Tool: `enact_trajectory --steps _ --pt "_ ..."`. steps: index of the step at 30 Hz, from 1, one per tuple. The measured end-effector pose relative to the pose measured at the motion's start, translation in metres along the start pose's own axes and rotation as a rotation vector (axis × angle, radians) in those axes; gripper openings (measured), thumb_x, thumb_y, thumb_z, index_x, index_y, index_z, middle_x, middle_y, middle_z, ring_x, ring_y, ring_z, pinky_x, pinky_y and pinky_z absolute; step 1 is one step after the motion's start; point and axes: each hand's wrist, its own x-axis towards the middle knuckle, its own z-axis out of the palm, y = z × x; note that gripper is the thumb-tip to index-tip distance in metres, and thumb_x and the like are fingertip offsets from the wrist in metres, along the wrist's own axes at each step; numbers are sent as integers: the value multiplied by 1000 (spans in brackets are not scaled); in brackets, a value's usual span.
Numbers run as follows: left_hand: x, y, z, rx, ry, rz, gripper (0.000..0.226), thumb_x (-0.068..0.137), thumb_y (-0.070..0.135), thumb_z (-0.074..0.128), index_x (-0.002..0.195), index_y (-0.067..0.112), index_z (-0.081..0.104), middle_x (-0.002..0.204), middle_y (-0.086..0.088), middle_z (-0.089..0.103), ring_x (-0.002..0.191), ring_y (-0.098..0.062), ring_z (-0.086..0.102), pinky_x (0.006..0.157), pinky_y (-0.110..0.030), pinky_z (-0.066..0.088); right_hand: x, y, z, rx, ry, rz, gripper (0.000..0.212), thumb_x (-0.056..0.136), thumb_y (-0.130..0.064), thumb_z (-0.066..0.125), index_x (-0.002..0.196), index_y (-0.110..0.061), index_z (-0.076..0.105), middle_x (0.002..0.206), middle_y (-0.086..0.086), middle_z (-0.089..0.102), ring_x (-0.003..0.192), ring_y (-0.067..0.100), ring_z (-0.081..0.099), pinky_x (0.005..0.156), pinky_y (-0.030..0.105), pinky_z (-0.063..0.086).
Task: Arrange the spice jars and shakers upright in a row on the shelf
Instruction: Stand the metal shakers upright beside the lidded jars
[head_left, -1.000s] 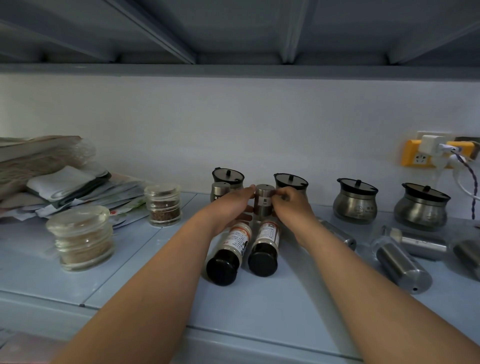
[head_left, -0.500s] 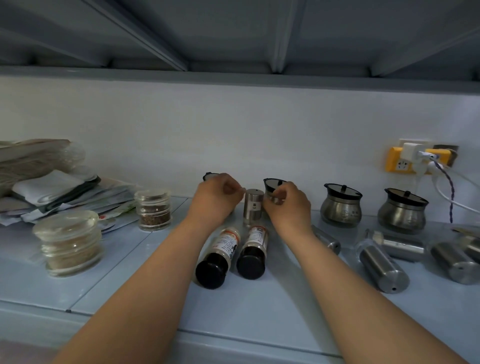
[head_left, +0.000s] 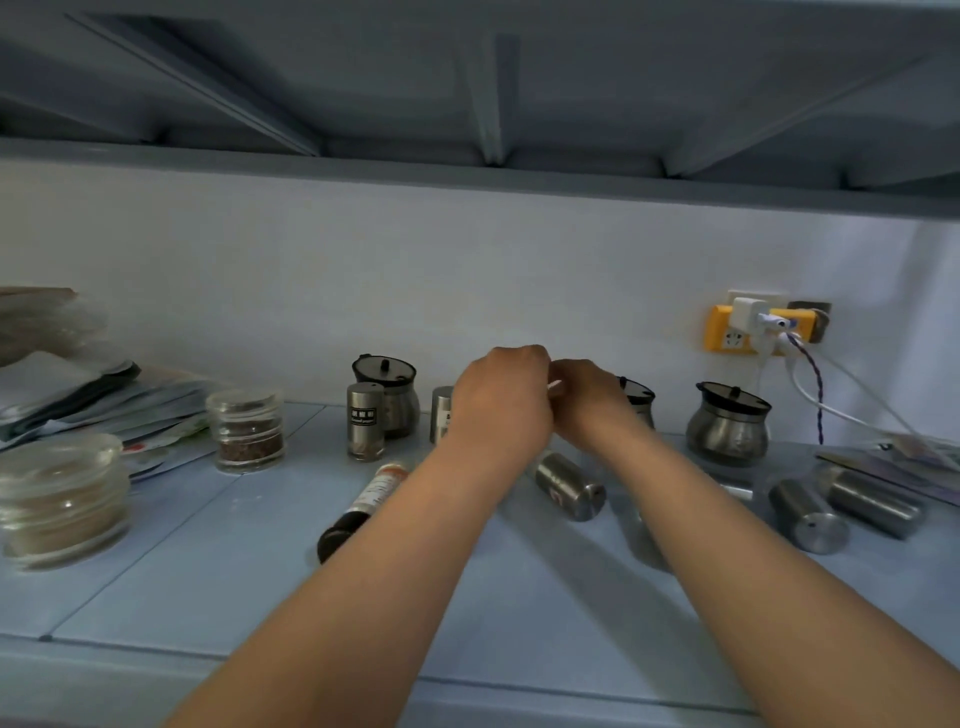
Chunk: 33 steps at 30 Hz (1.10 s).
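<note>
Currently, per the head view:

Left hand: left hand (head_left: 501, 402) raised near the back wall, fingers curled; what they grip, if anything, cannot be told.
Right hand: right hand (head_left: 589, 402) touching the left, fingers curled too, grip hidden. A small pale tip shows between the hands, too blurred to identify.
Upright: labelled steel shaker (head_left: 365, 421) stands in front of the left lidded pot (head_left: 389, 392). A 2nd steel shaker (head_left: 441, 413) stands just right of it, half hidden by the left hand.
Lying down: dark-capped spice bottle (head_left: 363, 506) on its side under the left forearm. 3 steel shakers also on their sides: 1 (head_left: 569, 486) between the forearms, 2 (head_left: 808, 514) (head_left: 872, 501) at the right.
Shelf: blue shelf (head_left: 156, 545), row only started at the back.
Risk: forearms hang low over the lying bottle and the middle shaker, so a sideways sweep could roll them toward the front edge.
Risk 2: the hands work close beside the 2nd upright shaker. It looks narrow and light, so a knuckle bump would likely topple it.
Change: 0.5 s ago the hands sat apart on either side of that shaker, and 2 dark-capped bottles lay side by side. Now the hands meet higher and further right, and only 1 bottle shows.
</note>
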Motion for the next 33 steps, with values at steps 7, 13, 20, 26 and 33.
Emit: enact_trajectory --steps 7,13,20,26,33 --pt "-7 18 27 -333 78 -135 34 91 21 45 123 18 57 112 -7 67 103 -24 62 76 -28 43 -4 40 3 59 27 37 21 87 -20 53 105 -19 63 110 4 66 87 17 56 60 21 35" --pt "-12 10 43 -452 229 -147 23 91 23 47 108 17 60 90 -9 70 83 -29 66 67 -33 50 -4 49 12 82 -53 38 32 86 -37 57 113 -22 61 113 4 65 99 20 61 72 26 41" --pt "-11 5 55 -419 157 -88 25 92 23 46 110 14 60 103 -10 68 94 -28 63 75 -33 50 -10 48 11 90 -101 -10 33 84 -25 56 117 -21 57 111 8 66 99 23 62 73 26 45" --pt "-15 8 58 -391 120 -60 26 93 24 43 113 14 58 106 -7 67 96 -24 62 70 -26 40 -16 48 10 -86 -218 -35 50 79 -34 62 126 -24 47 110 4 65 98 22 62 83 34 52" --pt "-17 4 63 -345 30 -76 26 95 23 39 114 14 54 103 -10 67 95 -26 62 73 -30 44 -18 52 10 -211 -287 5 66 71 -54 66 127 -29 41 115 -2 62 104 19 58 75 31 37"
